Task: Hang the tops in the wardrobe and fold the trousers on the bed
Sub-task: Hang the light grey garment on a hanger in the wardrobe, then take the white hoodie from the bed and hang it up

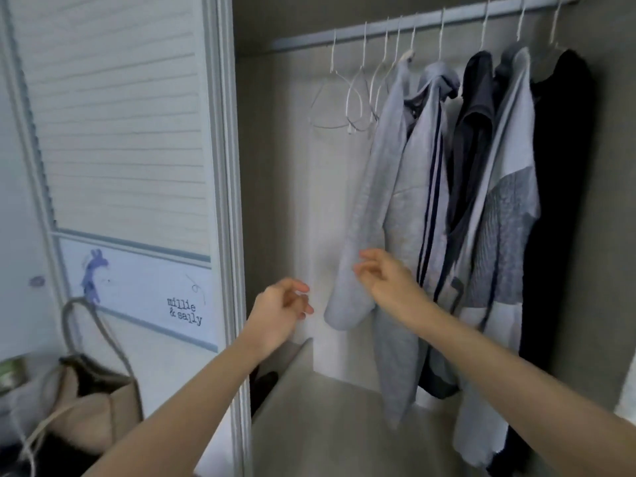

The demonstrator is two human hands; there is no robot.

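Both hands reach toward tops hanging in the wardrobe (pixel 602 201).

The grey top (pixel 385 187) hangs long axis vertical on the rail (pixel 430 24); the right hand (pixel 385 280) is nearer, at its sleeve, fingers loosely curled, maybe touching. The left hand (pixel 280 311) is just left, relaxed, holding nothing.

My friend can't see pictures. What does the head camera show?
Two bare hands reach into an open wardrobe: the right hand touches a hanging grey top, the left hand holds nothing. Empty hangers share the rail.

Head view, close, facing open wardrobe (pixel 395 401).
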